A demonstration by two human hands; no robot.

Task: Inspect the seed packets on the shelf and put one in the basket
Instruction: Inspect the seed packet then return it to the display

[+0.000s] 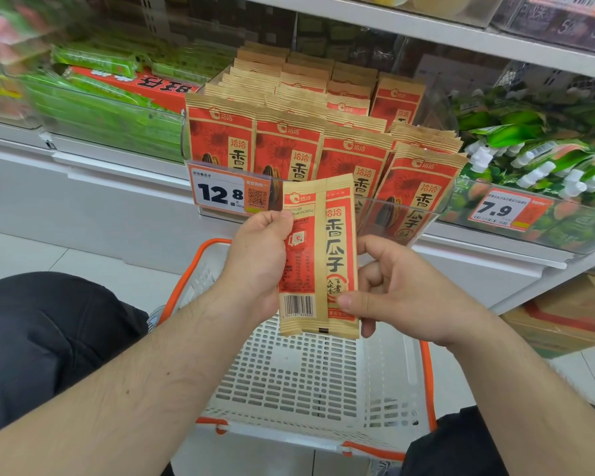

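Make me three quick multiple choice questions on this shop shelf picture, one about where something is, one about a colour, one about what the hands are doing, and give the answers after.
1. Where is the basket?
A. Below the held seed packet
B. On the top shelf
C. Behind the price tags

2. What colour is the basket's rim?
A. Blue
B. Orange
C. Black

3. How is the packet held?
A. Lying loose in the basket
B. One hand only
C. Left hand and right hand both grip it

Answers: 1 A, the white grid floor shows under the packet. 2 B, orange edges frame it. 3 C, a thumb presses each side of the packet.
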